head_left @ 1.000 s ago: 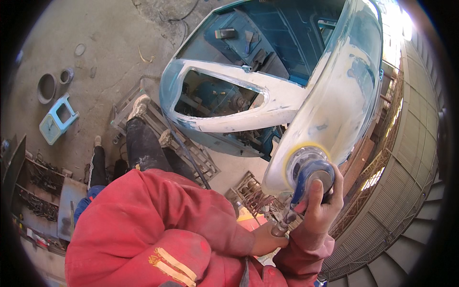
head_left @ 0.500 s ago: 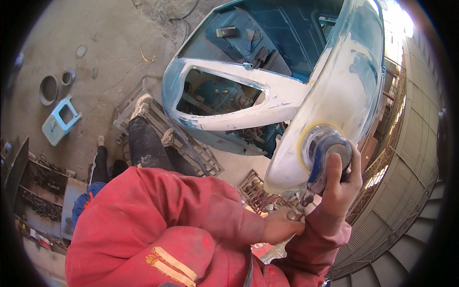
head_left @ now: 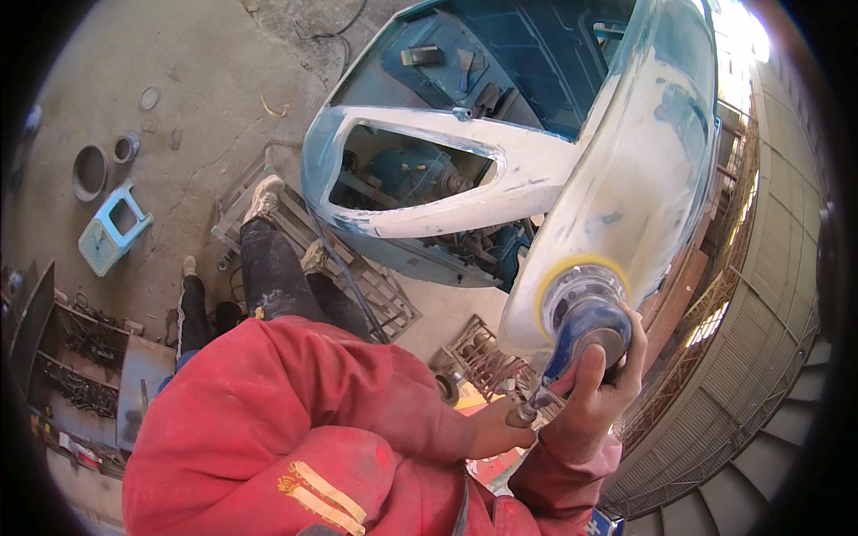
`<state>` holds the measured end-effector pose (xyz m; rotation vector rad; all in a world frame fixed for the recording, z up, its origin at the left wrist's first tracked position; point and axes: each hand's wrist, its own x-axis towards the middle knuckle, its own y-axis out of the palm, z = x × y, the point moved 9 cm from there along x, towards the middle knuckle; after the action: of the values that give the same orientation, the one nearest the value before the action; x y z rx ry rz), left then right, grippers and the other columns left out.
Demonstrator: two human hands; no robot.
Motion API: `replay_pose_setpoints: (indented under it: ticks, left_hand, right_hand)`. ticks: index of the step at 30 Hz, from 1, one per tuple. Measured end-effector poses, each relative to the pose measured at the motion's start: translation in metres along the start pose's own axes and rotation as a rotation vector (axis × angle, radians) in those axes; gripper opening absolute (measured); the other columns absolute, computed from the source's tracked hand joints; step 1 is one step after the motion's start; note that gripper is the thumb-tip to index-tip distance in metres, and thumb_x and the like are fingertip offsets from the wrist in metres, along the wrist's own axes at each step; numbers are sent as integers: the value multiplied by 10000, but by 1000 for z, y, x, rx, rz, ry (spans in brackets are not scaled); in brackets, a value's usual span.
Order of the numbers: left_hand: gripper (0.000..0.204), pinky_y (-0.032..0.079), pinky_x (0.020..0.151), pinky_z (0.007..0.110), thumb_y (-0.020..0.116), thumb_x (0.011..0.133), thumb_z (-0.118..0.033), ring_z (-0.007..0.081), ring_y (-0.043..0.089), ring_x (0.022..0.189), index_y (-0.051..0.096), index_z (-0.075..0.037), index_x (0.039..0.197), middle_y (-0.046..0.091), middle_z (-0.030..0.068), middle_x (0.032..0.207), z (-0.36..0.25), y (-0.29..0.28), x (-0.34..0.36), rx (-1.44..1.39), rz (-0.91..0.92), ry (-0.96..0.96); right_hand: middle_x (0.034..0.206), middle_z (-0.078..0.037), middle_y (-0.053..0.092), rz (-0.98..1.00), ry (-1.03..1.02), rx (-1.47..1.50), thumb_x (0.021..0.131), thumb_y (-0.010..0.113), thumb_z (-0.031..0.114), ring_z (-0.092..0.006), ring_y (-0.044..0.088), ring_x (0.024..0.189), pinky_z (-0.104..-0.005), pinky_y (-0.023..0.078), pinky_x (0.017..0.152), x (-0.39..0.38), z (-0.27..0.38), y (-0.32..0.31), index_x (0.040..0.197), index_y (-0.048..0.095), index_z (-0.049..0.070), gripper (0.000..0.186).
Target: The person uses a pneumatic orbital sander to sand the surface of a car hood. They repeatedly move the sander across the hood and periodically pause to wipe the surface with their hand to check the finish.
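Observation:
A blue and grey orbital sander (head_left: pixel 593 332) lies with its round, yellow-rimmed pad against the white, sanded end of a curved panel (head_left: pixel 617 210). My right hand (head_left: pixel 606 386) wraps round the sander's head, thumb on the near side and fingers over the far side. Lower down, my left hand (head_left: pixel 500 431) is closed at the tail of the tool, by its metal air fitting (head_left: pixel 521 413). Part of that grip is hidden. The panel belongs to a teal vehicle cab shell (head_left: pixel 554 71) with white filler-coloured areas and an oval opening.
I stand on a slatted metal platform (head_left: pixel 375 290). A scraper (head_left: pixel 466 70) and a block (head_left: pixel 422 55) lie inside the shell. To the left are a light-blue stool (head_left: pixel 114 228), a round basin (head_left: pixel 89 172) and another person's leg (head_left: pixel 193 308). Corrugated wall (head_left: pixel 769 241) runs along the right.
The sander and both my hands have shifted left and slightly down along the end of the panel. The pad stays against the surface.

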<state>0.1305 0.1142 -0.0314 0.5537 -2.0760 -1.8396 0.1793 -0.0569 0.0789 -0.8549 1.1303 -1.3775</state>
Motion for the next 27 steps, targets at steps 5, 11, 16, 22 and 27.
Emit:
replay_pose_setpoints:
  ticks: [5,11,16,22,27]
  left_hand:
    - [120,419,600,313,714,873,-136,65,519,679,641,-55,824,586,-45,710,28,-6,3,52,23,-46]
    - [103,425,604,318,717,866,-135,70,521,674,651,-62,835,580,-37,696,21,-6,-5,49,-29,-12]
    - [130,437,611,316,712,879,-170,75,532,678,670,-54,839,595,-33,710,-10,4,-3,18,-9,-34]
    - [193,425,596,352,675,848,-190,117,516,664,630,-18,773,577,10,677,-80,10,-9,-69,-79,86]
    - [208,442,604,363,676,867,-211,132,547,672,651,-21,787,612,25,701,-114,16,-7,-100,-35,-30]
  right_hand:
    - [1267,-175,645,-12,3,39,924,705,345,-260,637,1140,-389,501,1010,-18,-19,1,1399,549,-60,644]
    - [1248,-163,648,-18,8,92,944,718,454,-255,640,1125,-382,507,997,-19,-17,3,1406,544,-68,718]
    - [1230,-153,649,1,-11,93,973,707,405,-236,643,1101,-368,511,980,7,3,2,1398,564,-56,644]
    - [1155,-101,666,28,3,155,1004,721,318,-158,645,1009,-286,520,885,47,16,0,1375,583,-46,538]
    - [1102,-81,692,34,-12,174,1011,723,240,-126,645,959,-249,522,817,78,24,-3,1349,604,-47,459]
